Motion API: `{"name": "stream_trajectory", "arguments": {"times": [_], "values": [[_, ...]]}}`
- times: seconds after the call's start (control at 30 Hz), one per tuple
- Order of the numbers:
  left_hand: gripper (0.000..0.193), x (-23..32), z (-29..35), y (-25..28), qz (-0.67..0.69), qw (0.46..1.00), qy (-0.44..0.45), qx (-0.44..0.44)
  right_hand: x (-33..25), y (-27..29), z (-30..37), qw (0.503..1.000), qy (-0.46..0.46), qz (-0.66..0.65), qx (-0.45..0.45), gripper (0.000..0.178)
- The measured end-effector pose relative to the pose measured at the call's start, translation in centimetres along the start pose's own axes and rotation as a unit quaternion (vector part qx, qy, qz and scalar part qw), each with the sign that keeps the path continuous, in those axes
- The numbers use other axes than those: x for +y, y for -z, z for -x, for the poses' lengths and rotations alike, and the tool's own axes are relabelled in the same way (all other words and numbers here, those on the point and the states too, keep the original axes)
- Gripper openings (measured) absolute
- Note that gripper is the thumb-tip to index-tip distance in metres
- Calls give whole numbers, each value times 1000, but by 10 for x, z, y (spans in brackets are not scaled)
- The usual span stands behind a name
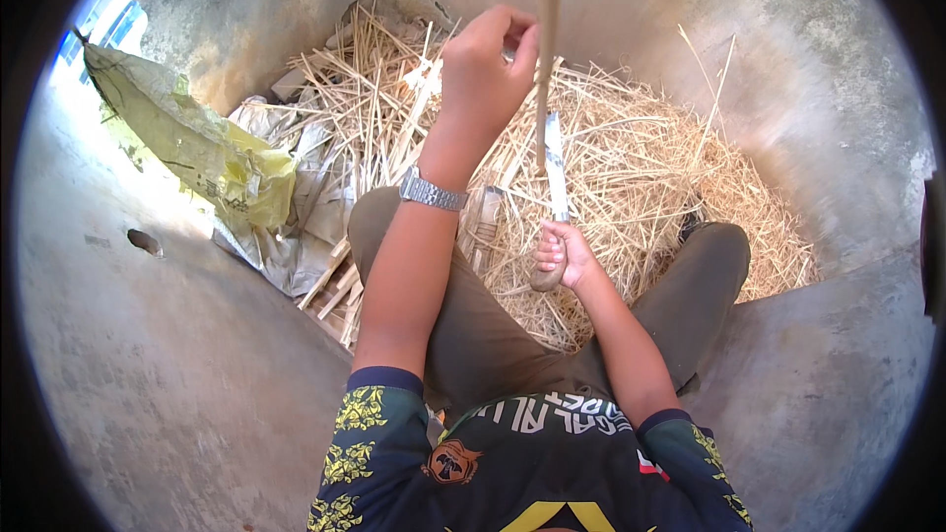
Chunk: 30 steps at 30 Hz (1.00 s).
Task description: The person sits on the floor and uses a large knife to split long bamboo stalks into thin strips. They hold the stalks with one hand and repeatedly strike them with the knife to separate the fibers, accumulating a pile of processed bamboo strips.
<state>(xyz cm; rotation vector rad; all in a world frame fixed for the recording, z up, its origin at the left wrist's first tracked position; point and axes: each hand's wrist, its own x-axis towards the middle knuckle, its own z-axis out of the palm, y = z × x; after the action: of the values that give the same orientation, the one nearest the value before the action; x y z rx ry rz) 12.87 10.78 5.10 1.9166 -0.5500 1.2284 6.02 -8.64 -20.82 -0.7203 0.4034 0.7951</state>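
Note:
My left hand (pixel 490 59), with a metal watch (pixel 432 189) on its wrist, is raised over the straw. Its curled fingers and thumb close at the side of an upright bamboo strip (pixel 549 34); the exact contact is partly hidden. My right hand (pixel 564 254) is wrapped round the wooden handle of a knife (pixel 558 182), lower down and nearer my body. The knife's blade points away from me. Its tip end lies just beside the lower part of the strip; I cannot tell whether they touch.
A thick heap of straw-coloured shavings and thin strips (pixel 631 158) lies between and beyond my bent legs (pixel 705 276). A torn yellowish sack (pixel 222 153) hangs at the left. A curved concrete wall (pixel 818 89) surrounds me, with a small hole (pixel 145 241) at the left.

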Motion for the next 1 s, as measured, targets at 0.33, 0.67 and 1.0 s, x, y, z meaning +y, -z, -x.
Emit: {"name": "stream_trajectory", "arguments": {"times": [0.33,0.67,1.0], "values": [[75,19,18,-25,15,992,-12,-121,3,11,0,903,159,285,279,16],[35,7,9,-12,10,992,85,-90,14,4,0,935,108,273,200,13],[20,-1,-5,10,14,998,46,-33,9,-8,6,867,169,396,250,15]]}}
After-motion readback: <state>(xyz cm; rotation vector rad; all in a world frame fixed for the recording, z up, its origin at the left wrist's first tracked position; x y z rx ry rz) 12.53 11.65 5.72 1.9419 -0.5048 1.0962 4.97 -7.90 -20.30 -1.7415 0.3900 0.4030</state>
